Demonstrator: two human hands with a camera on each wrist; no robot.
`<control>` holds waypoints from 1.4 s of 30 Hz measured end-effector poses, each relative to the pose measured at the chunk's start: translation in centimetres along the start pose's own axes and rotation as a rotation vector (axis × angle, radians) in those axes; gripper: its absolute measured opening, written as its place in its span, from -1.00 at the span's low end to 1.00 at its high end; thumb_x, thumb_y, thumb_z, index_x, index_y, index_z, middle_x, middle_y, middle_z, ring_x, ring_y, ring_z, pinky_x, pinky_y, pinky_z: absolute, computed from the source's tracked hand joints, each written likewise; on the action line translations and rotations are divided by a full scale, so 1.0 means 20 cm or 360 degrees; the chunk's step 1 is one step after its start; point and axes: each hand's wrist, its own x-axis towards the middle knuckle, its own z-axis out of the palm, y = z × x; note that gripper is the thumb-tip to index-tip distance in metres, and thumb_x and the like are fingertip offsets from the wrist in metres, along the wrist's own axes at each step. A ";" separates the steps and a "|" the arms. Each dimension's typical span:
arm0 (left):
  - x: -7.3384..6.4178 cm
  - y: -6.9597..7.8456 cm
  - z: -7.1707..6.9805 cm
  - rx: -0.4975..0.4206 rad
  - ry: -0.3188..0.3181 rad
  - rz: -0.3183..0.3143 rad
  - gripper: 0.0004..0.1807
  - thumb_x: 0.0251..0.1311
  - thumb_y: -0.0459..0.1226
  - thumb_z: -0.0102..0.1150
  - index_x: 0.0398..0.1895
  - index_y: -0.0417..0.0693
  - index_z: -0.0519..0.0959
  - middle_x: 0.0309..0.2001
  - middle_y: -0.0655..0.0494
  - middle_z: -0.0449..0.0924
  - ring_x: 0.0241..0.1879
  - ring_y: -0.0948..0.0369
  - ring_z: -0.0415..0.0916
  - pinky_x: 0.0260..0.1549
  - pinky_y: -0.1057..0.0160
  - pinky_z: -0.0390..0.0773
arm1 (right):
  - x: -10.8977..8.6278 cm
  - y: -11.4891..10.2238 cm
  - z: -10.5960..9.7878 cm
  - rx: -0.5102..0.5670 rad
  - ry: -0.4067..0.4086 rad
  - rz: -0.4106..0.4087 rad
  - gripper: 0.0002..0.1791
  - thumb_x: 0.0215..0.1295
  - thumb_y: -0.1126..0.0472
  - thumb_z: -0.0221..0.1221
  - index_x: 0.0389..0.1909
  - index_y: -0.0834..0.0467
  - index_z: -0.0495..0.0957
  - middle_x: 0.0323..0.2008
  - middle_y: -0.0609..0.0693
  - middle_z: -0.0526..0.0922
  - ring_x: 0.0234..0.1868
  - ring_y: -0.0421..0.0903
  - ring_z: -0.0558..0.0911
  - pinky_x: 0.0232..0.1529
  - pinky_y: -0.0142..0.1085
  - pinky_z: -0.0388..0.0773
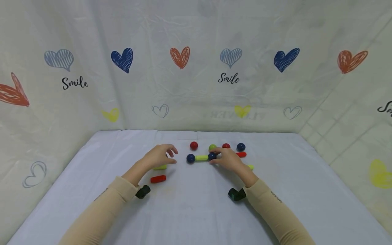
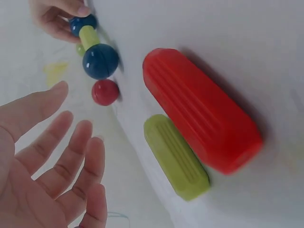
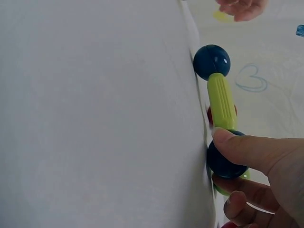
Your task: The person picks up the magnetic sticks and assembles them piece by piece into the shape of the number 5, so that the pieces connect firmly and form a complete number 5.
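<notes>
A yellow-green grooved rod point(image 1: 201, 158) joins two dark blue balls, one at each end. My right hand point(image 1: 228, 159) pinches the right-hand blue ball point(image 3: 227, 159) between thumb and fingers. The other blue ball point(image 1: 191, 158) sits at the rod's left end, apart from both hands. To the left, my left hand point(image 1: 157, 157) hovers with spread, relaxed fingers and nothing in its grasp. Near that hand lie a second yellow-green rod point(image 2: 175, 156) and a thicker-looking red rod point(image 2: 202, 111), side by side in the left wrist view.
Behind the joined piece are a red ball point(image 1: 194, 145), a green ball point(image 1: 212, 147), another red ball point(image 1: 226, 145) and a blue ball point(image 1: 241, 147). Beside the right hand lie a red rod point(image 1: 241, 154) and a partly hidden yellow-green rod point(image 1: 250, 167). A patterned cloth point(image 1: 196, 88) hangs behind the table.
</notes>
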 end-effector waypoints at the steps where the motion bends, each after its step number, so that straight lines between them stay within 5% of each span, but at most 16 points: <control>1: -0.01 0.00 0.00 0.0006 -0.0005 0.0005 -0.65 0.25 -0.26 0.42 0.08 -0.10 0.63 -0.11 0.04 0.65 -0.11 0.08 0.56 -0.04 0.02 0.56 | 0.00 0.00 0.00 0.0005 0.0006 -0.0001 -0.50 0.21 0.12 0.48 0.18 0.09 0.67 -0.03 0.06 0.71 0.04 0.05 0.62 0.10 0.02 0.55; 18: -0.23 -0.10 0.02 0.0171 -0.0109 -0.0023 -0.78 0.17 -0.18 0.47 -0.14 0.05 0.69 -0.24 0.21 0.61 -0.20 0.20 0.53 -0.15 0.07 0.54 | -0.02 -0.01 -0.02 0.0003 -0.0004 0.0015 -0.49 0.21 0.13 0.48 0.19 0.11 0.66 -0.02 0.07 0.71 0.06 0.05 0.61 0.10 0.02 0.55; 25: -0.27 -0.10 0.04 0.0185 -0.0132 -0.0099 -0.77 0.10 -0.22 0.53 -0.21 0.07 0.68 -0.30 0.23 0.61 -0.36 0.25 0.52 -0.26 0.13 0.52 | -0.01 -0.01 -0.01 -0.0007 -0.0017 0.0002 -0.48 0.22 0.12 0.47 0.20 0.11 0.65 0.00 0.08 0.71 0.07 0.06 0.61 0.13 0.03 0.54; 42: -0.28 -0.12 0.06 0.0250 -0.0146 -0.0070 -0.76 0.06 -0.40 0.51 -0.23 0.00 0.67 -0.35 0.18 0.58 -0.35 0.20 0.49 -0.32 0.13 0.52 | 0.00 -0.01 -0.01 -0.0017 -0.0035 0.0005 -0.49 0.22 0.12 0.47 0.20 0.10 0.65 0.01 0.09 0.70 0.07 0.06 0.61 0.13 0.05 0.54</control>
